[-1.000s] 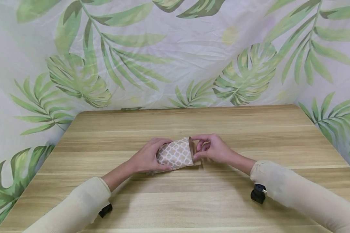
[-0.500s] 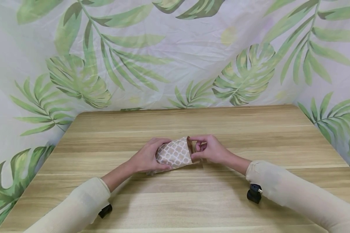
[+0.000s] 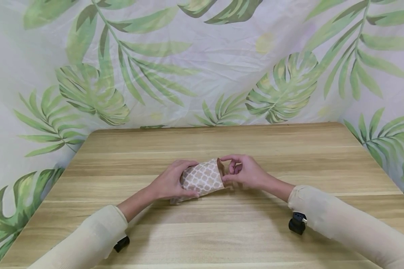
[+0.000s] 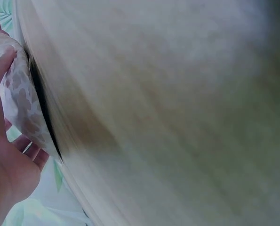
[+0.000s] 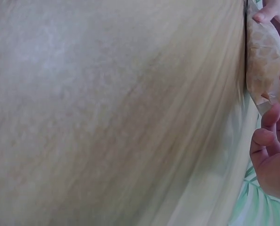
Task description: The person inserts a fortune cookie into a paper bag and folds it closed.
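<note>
A small brown paper bag [image 3: 202,177] with a white lattice print lies on its side near the middle of the table, its mouth facing right. From the left, my left hand [image 3: 171,180] grips it, thumb along the near side and fingers over the far side. At the mouth, my right hand [image 3: 248,172] holds the rim with forefinger and thumb, its other fingers curled. The left wrist view shows the left hand [image 4: 10,160] against the printed paper bag [image 4: 24,96]. In the right wrist view the right hand [image 5: 274,155] is at the bag's end. The bag's inside is mostly hidden.
The bag rests on a wood-grain table [image 3: 202,239]. Behind it hangs a pale cloth [image 3: 222,67] printed with green leaves. Black devices [image 3: 297,223] are strapped under both sleeved forearms.
My right hand shifts slightly left, then back right, staying at the bag's mouth. The loose lower edge of the mouth shows less than before. The left hand keeps its grip.
</note>
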Tool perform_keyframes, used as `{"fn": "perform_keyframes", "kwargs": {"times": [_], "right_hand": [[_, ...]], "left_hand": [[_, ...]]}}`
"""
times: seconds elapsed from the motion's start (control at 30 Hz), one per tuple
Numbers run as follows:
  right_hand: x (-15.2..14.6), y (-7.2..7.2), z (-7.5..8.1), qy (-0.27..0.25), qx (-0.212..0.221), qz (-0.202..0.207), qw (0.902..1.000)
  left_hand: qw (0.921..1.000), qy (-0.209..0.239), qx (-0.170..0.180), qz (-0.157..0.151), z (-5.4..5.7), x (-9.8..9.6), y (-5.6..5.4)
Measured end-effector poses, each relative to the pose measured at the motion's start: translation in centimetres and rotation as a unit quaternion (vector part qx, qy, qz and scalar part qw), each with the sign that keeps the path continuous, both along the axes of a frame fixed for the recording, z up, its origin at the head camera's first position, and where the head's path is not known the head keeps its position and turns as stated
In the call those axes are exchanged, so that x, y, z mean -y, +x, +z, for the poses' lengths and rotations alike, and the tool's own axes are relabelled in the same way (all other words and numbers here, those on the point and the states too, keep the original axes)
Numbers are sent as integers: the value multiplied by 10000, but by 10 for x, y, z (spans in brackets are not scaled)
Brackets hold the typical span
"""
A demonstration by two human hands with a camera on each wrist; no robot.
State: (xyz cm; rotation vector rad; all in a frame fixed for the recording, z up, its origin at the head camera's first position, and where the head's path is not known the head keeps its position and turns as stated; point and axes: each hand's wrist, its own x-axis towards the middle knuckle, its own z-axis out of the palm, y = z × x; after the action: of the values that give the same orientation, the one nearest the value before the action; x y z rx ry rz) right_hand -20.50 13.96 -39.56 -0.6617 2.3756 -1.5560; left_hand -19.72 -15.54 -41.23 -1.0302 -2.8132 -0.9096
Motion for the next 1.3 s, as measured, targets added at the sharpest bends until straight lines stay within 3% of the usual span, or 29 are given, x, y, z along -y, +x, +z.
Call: {"fn": "perform_keyframes", "kwargs": {"times": [0.3, 0.6, 0.97, 1.3], "right_hand": [[-15, 2, 2, -30, 45, -312, 9995], [-24, 7, 3, 99, 310, -220, 9992], [-20, 13, 3, 159, 759, -186, 9968], [-19, 11, 2, 96, 828, -138, 9964]], "left_hand": [[9989, -274, 52, 382, 7, 0, 3], [9986, -46, 254, 461, 11, -2, 1], [9955, 316, 760, 462, 13, -8, 4], [9852, 596, 1572, 330, 15, -21, 6]]}}
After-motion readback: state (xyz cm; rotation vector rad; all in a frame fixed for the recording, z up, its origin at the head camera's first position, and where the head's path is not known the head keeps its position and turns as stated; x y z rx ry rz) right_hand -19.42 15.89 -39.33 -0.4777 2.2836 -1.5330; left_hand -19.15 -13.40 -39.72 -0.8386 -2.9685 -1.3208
